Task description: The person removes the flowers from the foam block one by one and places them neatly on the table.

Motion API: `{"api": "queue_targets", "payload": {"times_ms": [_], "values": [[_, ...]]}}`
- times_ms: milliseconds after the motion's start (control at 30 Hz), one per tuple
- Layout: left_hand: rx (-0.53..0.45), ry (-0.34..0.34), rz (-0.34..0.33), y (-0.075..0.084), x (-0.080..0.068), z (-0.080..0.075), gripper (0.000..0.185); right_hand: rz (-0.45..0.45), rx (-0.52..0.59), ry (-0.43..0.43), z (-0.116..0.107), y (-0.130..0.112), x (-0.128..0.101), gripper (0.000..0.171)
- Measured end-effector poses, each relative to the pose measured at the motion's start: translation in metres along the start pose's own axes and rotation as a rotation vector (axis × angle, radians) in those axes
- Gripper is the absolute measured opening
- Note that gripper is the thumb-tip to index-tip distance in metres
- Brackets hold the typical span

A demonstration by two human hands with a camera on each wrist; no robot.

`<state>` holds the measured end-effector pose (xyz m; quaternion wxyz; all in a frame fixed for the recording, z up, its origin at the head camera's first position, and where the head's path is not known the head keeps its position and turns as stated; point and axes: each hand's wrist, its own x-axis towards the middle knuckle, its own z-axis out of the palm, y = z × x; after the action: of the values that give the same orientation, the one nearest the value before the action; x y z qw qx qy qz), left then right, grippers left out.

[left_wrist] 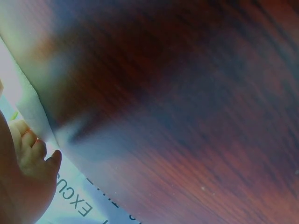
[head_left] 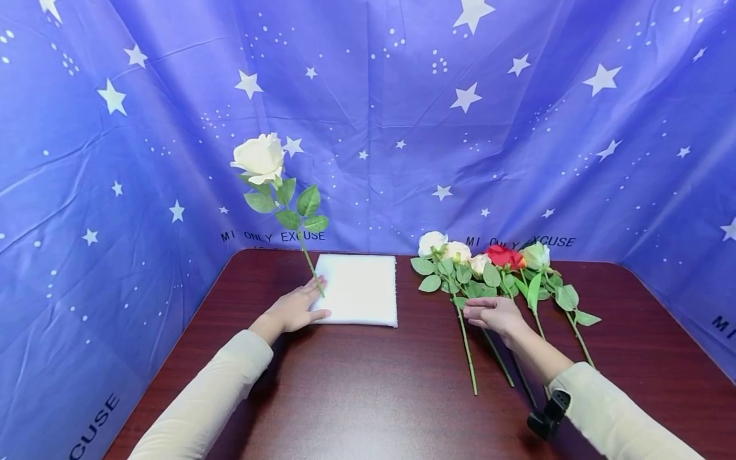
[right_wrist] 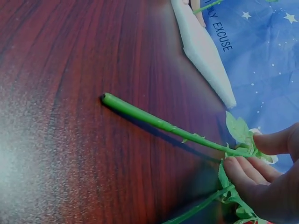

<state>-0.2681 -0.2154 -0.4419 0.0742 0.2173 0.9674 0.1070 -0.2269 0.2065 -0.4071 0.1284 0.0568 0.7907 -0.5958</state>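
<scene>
A white rose (head_left: 260, 158) stands tilted to the left, its stem's lower end at a white foam slab (head_left: 362, 291). My left hand (head_left: 294, 308) rests on the slab's left edge around the stem base, fingers extended. In the left wrist view that hand (left_wrist: 35, 161) shows beside the slab's edge (left_wrist: 35, 109). My right hand (head_left: 497, 316) reaches over the lying flowers, nearest a white rose (head_left: 432, 244). In the right wrist view, the thumb and fingertips of the right hand (right_wrist: 266, 172) stand apart on either side of a green stem (right_wrist: 159, 122).
Beside that rose lie cream roses (head_left: 457, 251), a red flower (head_left: 505, 257) and a pale green rose (head_left: 537, 255), stems toward me. A dark wooden table (head_left: 356, 390) carries everything. Blue star-printed cloth (head_left: 368, 185) hangs around its back and sides.
</scene>
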Motion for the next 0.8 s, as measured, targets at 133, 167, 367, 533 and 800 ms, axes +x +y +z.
{"api": "queue_targets", "payload": {"times_ms": [133, 167, 367, 533, 800], "values": [[-0.001, 0.000, 0.001, -0.001, 0.001, 0.001, 0.077, -0.017, -0.048, 0.058, 0.003, -0.004, 0.002, 0.048], [0.003, 0.005, 0.004, -0.001, 0.001, 0.001, 0.078, -0.019, -0.062, 0.075, 0.005, -0.005, 0.003, 0.047], [0.007, 0.003, -0.002, -0.003, 0.002, 0.002, 0.078, -0.069, -0.082, 0.120, 0.018, -0.016, 0.011, 0.044], [0.006, -0.007, -0.002, -0.002, 0.002, 0.000, 0.077, -0.173, -0.004, 0.084, 0.038, -0.027, 0.024, 0.044], [0.026, 0.003, 0.048, -0.005, 0.001, 0.001, 0.079, -0.340, -0.022, -0.015, 0.084, -0.048, 0.047, 0.042]]}}
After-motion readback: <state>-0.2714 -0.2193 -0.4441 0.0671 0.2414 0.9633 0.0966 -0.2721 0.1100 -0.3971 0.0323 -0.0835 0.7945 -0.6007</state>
